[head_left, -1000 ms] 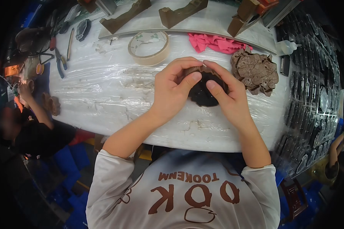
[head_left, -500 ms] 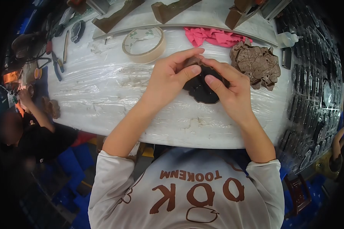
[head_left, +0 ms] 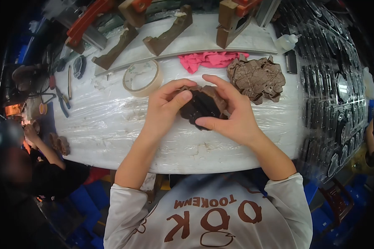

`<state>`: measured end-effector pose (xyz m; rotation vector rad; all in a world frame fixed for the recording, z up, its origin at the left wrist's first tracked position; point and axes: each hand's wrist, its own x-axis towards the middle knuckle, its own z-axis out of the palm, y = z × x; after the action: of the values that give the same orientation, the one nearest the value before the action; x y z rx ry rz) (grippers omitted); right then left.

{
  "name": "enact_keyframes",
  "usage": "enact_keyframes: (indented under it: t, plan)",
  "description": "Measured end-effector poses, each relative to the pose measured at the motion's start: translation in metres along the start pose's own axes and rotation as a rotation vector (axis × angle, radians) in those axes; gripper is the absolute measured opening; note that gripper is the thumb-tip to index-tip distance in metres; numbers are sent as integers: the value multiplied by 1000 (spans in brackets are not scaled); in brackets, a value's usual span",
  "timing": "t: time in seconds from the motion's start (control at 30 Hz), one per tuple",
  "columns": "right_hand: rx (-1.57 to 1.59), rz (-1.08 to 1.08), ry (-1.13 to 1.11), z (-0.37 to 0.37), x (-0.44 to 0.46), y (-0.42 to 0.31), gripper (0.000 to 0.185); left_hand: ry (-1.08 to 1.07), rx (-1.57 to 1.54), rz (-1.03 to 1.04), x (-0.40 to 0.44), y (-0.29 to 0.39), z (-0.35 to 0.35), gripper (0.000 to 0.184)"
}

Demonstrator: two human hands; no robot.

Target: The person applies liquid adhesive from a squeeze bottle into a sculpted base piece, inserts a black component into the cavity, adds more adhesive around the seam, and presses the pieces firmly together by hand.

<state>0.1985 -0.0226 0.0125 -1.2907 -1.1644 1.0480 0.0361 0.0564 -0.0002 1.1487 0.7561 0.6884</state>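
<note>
Worktop [head_left: 253, 159]: white, under clear wrinkled film [head_left: 108, 120], brownish smudges
Far side: metal plate [head_left: 203, 45], pink cloth [head_left: 205, 61] along its near edge
Left: pliers [head_left: 63, 103]
Mid-left: tape roll [head_left: 155, 84]
Right: brown clustered pieces [head_left: 257, 79], black block [head_left: 291, 62]

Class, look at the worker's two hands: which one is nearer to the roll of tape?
Left. The left hand is close to the roll of tape, at its lower right in the picture; the right hand is farther right, across the dark piece.
</note>
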Motion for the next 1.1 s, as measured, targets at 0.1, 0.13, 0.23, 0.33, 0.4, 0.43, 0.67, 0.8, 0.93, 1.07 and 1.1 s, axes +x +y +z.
enact_keyframes:
  t: [0.1,0.13,0.23,0.33,0.4,0.43,0.67,0.8,0.93,1.07,1.1]
  plan:
    - [64,-1,-127,-4,-4,-3,86,24,-75,4,1,-1,-1,24]
    - [66,-4,-136,-5,-4,-4,88,18,-84,18,2,0,0,24]
    - [-18,-56,-116,-4,-6,-6,86,42,-85,42,2,-3,1,25]
    - [-18,-70,-91,-4,-8,-7,82,47,-132,70,1,-2,5,26]
    - [-36,-152,-65,-2,-9,-5,81,55,-163,72,0,0,5,27]
    - [-32,-158,-58,-2,-10,-6,81,72,-201,74,-1,2,5,28]
    - [-19,-173,-106,-5,-12,-11,77,100,-251,119,-2,-1,4,31]
    - [-92,-278,-47,-3,-11,-8,72,86,-290,113,-3,-3,6,31]
    - [-129,-300,-38,-2,-11,-10,70,60,-336,87,-2,-4,7,29]
    - [-170,-340,-21,-2,-11,-10,72,37,-379,41,-1,-7,4,28]
    - [-169,-346,-15,-2,-11,-9,73,42,-385,35,-1,-7,5,27]
